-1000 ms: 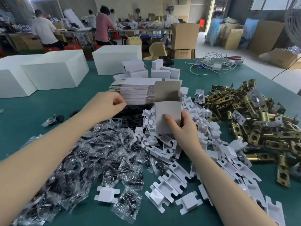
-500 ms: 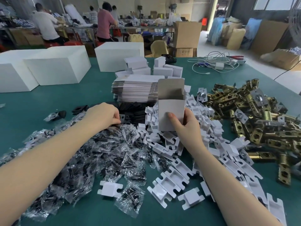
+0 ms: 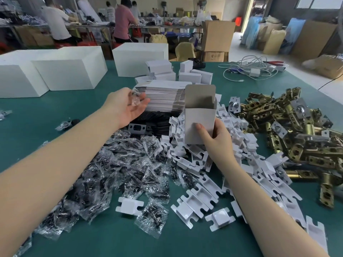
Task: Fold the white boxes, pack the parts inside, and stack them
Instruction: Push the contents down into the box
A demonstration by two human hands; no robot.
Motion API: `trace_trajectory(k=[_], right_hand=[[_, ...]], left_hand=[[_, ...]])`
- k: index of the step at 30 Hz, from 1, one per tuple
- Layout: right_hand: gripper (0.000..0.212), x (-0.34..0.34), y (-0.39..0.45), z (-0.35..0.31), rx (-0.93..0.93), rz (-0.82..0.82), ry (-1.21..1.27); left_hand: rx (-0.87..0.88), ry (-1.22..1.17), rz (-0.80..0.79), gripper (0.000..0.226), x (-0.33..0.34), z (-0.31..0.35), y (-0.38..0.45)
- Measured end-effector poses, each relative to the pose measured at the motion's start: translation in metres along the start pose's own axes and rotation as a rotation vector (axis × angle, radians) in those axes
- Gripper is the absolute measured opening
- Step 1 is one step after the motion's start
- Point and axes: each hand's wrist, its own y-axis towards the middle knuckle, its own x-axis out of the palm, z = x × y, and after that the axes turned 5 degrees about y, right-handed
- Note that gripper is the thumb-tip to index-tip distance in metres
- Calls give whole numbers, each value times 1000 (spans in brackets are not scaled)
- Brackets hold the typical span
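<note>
Head view: the right hand (image 3: 215, 138) grips a small white cardboard box (image 3: 200, 115) near the middle of the green table (image 3: 42, 112). The thumb lies on the box's front side and the other fingers curl round its right side. The box stands upright with its top flap open, so the grey-brown inside shows.

The left hand (image 3: 128, 106) is lifted above the table to the left of the box, palm turned up. Its fingers are loosely bent around a small clear plastic bag (image 3: 135, 98); what is in the bag is too blurry to tell.

Just behind the box and the left hand sits a tall stack of flat white unfolded boxes (image 3: 163, 95). Under the right hand is a big heap of white plastic insert trays (image 3: 194, 199), spreading toward the near right. To the near left of that heap lies a pile of clear bags with small black screws (image 3: 111, 175). On the right side is a pile of shiny brass-coloured metal latches (image 3: 300, 138). A few folded small white boxes (image 3: 193, 75) sit past the flat stack. Three large white blocks (image 3: 70, 71) stand at the far left of the table. A tangle of white cables (image 3: 248, 69) lies at the far right. People work at other tables far in the back.
</note>
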Motion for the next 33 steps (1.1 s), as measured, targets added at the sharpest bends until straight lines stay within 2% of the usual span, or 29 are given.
trace_trajectory(k=[3,6,7,9,11,12,16,18,20,26,30,31,33], right_hand=[[22,0,0,0,-2,0,-6],[21,0,0,0,-16,0,-11],[21,0,0,-1,-18,2,-13],[20,0,-1,0,-22,10,-25],[19,0,-1,-1,-25,14,-36],[18,0,-1,-1,-25,10,-38],[14,1,-2,-3,-17,16,-48],[18,1,-1,-5,-20,15,-46],[22,1,-2,-7,-15,6,-35],[23,1,-3,-8,-3,-11,-11],[34,0,-3,-6,-11,1,-21],[34,0,-3,-6,-15,3,-29],[35,0,-3,-5,-20,6,-38]], left_hand=[[-53,-190,-144,13,19,11,-10],[128,-98,-289,14,49,19,-23],[272,20,-360,20,60,19,-28],[689,444,-475,32,79,13,-36],[1061,849,-485,33,93,3,-39],[1131,966,-458,31,99,-1,-39],[1073,1146,-379,24,105,-17,-38],[1108,1199,-321,20,103,-22,-37],[1167,1223,-288,18,99,-24,-37],[1176,1267,-197,18,90,-24,-39],[1218,1353,-306,24,86,-27,-37],[1249,1346,-291,25,85,-31,-37],[1240,1183,-175,27,83,-47,-37]])
